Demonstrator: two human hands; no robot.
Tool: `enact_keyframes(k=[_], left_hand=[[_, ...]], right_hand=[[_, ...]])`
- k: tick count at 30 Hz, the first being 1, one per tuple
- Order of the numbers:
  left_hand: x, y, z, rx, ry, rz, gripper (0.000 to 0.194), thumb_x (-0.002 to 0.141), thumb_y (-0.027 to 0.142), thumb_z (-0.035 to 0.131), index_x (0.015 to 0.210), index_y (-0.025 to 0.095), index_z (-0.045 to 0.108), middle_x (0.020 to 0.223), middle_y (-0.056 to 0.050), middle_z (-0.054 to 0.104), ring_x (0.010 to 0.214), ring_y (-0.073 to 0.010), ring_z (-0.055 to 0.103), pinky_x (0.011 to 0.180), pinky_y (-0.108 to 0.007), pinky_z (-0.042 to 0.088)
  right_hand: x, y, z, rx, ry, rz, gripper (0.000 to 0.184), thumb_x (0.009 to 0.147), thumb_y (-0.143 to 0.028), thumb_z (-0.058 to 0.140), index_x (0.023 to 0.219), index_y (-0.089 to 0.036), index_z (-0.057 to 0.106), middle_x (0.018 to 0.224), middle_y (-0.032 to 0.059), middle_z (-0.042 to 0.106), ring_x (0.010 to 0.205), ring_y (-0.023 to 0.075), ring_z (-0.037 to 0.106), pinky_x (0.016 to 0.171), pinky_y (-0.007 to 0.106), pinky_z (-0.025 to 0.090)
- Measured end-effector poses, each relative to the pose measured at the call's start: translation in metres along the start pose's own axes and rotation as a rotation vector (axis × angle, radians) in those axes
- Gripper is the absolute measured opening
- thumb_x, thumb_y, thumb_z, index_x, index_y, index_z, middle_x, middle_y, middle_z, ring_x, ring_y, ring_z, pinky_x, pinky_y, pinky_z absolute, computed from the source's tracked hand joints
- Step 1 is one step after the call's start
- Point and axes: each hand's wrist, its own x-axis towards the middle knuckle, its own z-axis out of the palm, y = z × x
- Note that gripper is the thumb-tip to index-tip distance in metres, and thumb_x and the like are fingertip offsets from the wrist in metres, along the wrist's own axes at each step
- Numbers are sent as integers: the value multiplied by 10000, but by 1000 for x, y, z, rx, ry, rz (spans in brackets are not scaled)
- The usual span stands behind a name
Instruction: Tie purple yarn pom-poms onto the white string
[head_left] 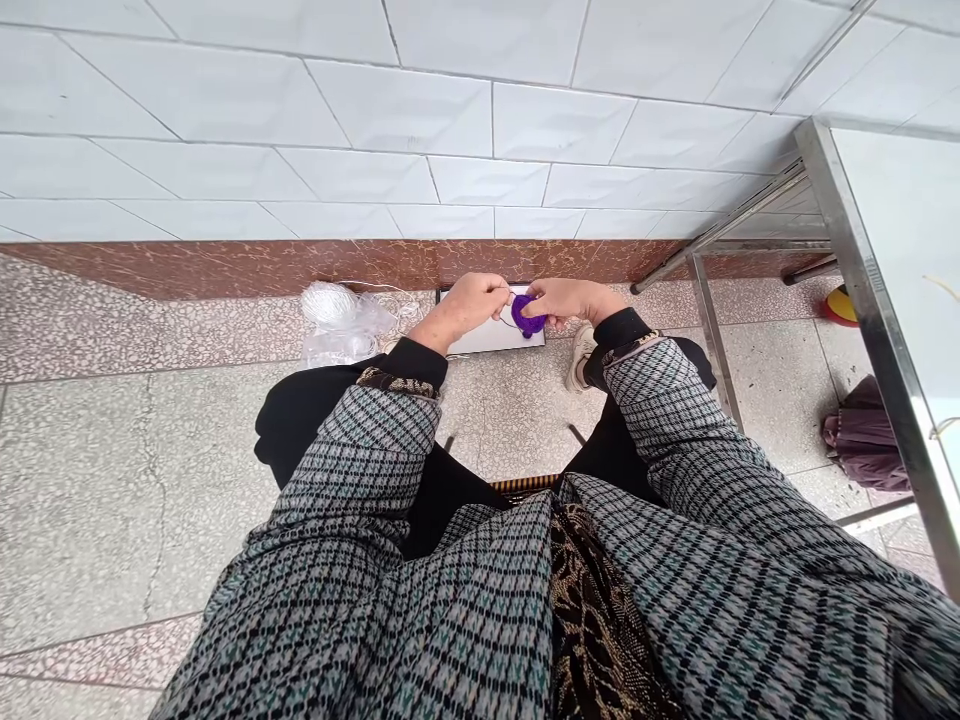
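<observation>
My right hand (567, 299) is closed on a small round purple yarn piece (529, 316), its thumb lying across the front. I cannot tell whether the piece is a wound ball or worked yarn. Just to its left, my left hand (477, 302) is closed in a pinch at a thin dark strand, which runs between the two hands and loops below. Whether the pinch also holds a small tool is too small to make out. Under both hands a white rectangular board (480, 338) with a dark edge lies on the floor by the wall.
A ball of white yarn (328, 304) sits in clear plastic (341, 347) on the floor at the left, with a loose white strand. A metal-framed table (870, 290) stands at the right. Dark purple cloth (866, 440) lies beneath it. The tiled wall (405, 110) is close in front.
</observation>
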Motion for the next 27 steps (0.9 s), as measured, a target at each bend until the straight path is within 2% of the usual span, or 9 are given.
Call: enact_keyframes(k=[3, 7, 10, 12, 16, 20, 24, 27], left_hand=[[-4, 4, 1, -26, -58, 52, 185, 794, 157, 524, 627, 193, 592, 545, 20, 592, 564, -127, 566, 675, -254, 462], [-8, 9, 6, -37, -182, 87, 202, 831, 131, 523, 651, 191, 591, 565, 22, 593, 571, -120, 567, 682, -249, 468], [-8, 9, 8, -8, -234, 55, 204, 841, 128, 529, 663, 188, 607, 576, 14, 604, 578, -129, 582, 689, -262, 473], [-6, 6, 7, 34, -188, 3, 201, 827, 129, 539, 647, 189, 605, 569, 12, 598, 565, -134, 579, 663, -266, 456], [0, -3, 3, 84, -52, -39, 191, 807, 161, 548, 630, 199, 608, 535, 15, 574, 545, -145, 562, 596, -264, 401], [1, -5, -3, 95, 6, -2, 221, 787, 210, 559, 566, 206, 578, 517, 1, 581, 553, -149, 541, 564, -260, 369], [-1, -1, -7, 95, 32, -17, 199, 759, 200, 538, 569, 204, 598, 539, -13, 613, 566, -154, 534, 578, -263, 381], [-3, 1, -7, 77, 7, -5, 174, 759, 205, 540, 599, 200, 608, 551, -10, 620, 575, -153, 540, 601, -263, 403]], right_hand=[[5, -3, 2, 248, 185, 4, 213, 892, -146, 773, 856, -181, 566, 575, -35, 572, 437, 86, 480, 428, 189, 415], [4, -9, 0, 678, 296, -30, 198, 1037, -201, 632, 860, -180, 545, 615, -34, 591, 451, 70, 499, 481, 172, 473], [0, -11, 0, 828, 230, -105, 221, 1040, -254, 651, 872, -188, 525, 638, -43, 589, 459, 67, 499, 481, 165, 461], [-2, -10, -1, 848, 139, -173, 249, 1015, -288, 693, 877, -197, 507, 634, -55, 572, 460, 68, 488, 467, 164, 432], [-9, -5, -5, 731, -19, -253, 256, 1014, -326, 677, 875, -195, 508, 591, -69, 523, 447, 68, 453, 448, 161, 385], [-16, -4, -8, 439, -131, -220, 153, 983, -278, 685, 943, -175, 579, 610, -46, 565, 443, 84, 482, 434, 173, 393], [-16, -7, -4, 106, -154, -108, 120, 896, -153, 739, 928, -158, 623, 614, -23, 582, 458, 101, 514, 425, 187, 415], [-7, -6, 1, -13, -70, -39, 178, 850, -125, 781, 887, -162, 611, 609, -15, 583, 462, 106, 514, 418, 202, 429]])
